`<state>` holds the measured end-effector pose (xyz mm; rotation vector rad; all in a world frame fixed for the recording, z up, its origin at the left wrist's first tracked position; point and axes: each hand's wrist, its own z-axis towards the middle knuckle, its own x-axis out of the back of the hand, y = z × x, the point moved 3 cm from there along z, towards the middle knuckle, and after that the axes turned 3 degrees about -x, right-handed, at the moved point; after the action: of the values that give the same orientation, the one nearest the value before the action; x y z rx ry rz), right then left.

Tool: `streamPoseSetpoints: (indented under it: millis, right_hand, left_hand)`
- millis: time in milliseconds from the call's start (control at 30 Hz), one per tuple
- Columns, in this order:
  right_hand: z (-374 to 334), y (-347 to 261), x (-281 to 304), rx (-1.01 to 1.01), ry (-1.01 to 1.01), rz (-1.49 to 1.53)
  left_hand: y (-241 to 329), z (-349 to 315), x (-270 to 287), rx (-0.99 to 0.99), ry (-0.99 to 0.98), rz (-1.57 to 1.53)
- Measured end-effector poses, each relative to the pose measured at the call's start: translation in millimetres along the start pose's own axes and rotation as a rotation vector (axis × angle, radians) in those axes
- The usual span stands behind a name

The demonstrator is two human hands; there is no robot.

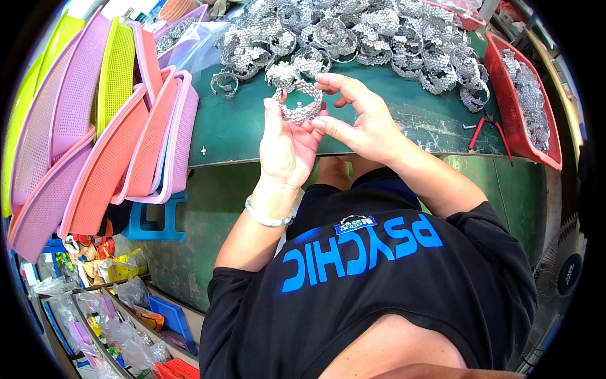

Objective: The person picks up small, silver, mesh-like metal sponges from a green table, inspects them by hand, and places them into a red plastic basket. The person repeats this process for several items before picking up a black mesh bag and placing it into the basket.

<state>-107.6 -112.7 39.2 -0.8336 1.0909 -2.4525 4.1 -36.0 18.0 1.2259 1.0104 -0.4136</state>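
Above the near edge of the green table, my left hand [284, 148] is closed on a silver metal link band [304, 112] curled into a ring, its thumb and fingers at the lower left side of it. My right hand [366, 120] is at the ring's right side with thumb and forefinger apart; whether the fingertips touch the band I cannot tell. Just behind the ring lies another bunched silver band [282, 74]. A large heap of similar silver bands [341, 38] covers the far part of the table.
Stacked plastic baskets [107, 177] in pink, purple and lime stand at the left. At the right are red-handled pliers [487, 131] and a red basket [549, 148] of silver bands. A blue stool [154, 221] is below the table, a fan [565, 271] at lower right.
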Motion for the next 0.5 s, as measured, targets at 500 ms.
streamPoseSetpoints:
  millis: [500]
  right_hand:
    - [0.3, 10.9, -1.8, -0.062, 0.025, 0.140]
  left_hand:
    - [-1.3, -6.1, -5.4, -0.081, -0.049, 0.081]
